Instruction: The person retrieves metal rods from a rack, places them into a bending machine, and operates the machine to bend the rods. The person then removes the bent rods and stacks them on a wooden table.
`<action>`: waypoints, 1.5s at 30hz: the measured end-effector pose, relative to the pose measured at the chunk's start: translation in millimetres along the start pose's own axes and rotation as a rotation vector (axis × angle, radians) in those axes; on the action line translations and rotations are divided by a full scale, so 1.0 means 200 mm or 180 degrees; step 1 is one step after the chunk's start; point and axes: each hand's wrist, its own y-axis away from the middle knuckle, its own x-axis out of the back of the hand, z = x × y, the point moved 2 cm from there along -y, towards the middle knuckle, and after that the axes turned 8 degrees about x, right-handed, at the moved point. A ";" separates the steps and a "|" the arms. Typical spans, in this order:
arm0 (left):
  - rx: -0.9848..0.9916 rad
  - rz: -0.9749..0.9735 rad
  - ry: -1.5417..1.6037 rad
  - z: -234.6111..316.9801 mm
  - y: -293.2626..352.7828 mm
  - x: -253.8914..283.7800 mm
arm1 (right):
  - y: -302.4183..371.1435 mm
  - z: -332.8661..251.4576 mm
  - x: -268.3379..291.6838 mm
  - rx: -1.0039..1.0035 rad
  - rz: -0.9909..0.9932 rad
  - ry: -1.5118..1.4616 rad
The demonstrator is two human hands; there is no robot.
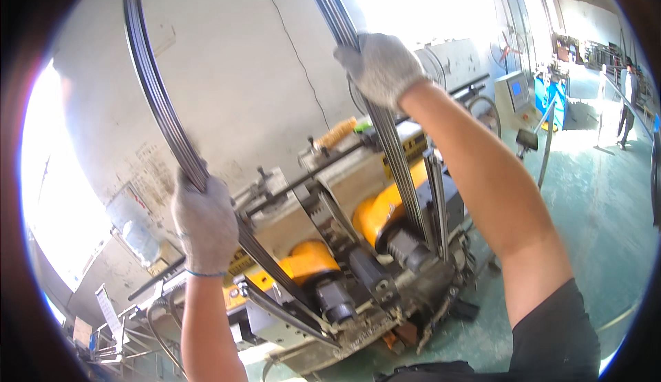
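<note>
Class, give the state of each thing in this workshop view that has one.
Left hand: gloved, closed around the left strip
Right hand: gloved, closed around the right strip
Left strip: held, lower end down at the machine
Right strip: held, likewise
Control-box screen: lit blue
Distant person: upright

The left hand and right hand are clad in pale grey knitted gloves, the left cuff edged in blue. Both profiles are striped lengthwise in silver and black. Yellow is seen on the machine housing, teal on the floor, brown smudges on the whitish wall, black on the sleeve.
</note>
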 end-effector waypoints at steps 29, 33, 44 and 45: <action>-0.0241 0.0221 -0.0077 -0.02 -0.03 0.07 | 0.04 0.04 0.02 -0.0880 0.0441 -0.1269; -0.0020 0.0311 0.0244 -0.06 -0.07 0.13 | 0.08 0.10 0.01 -0.0703 0.0364 -0.1047; 0.0114 -0.0076 0.0281 -0.06 -0.10 0.15 | 0.11 0.10 -0.09 0.0407 -0.1398 0.0920; 0.0134 -0.0108 0.0187 -0.06 -0.09 0.15 | 0.10 0.11 -0.10 0.0397 -0.1125 0.0877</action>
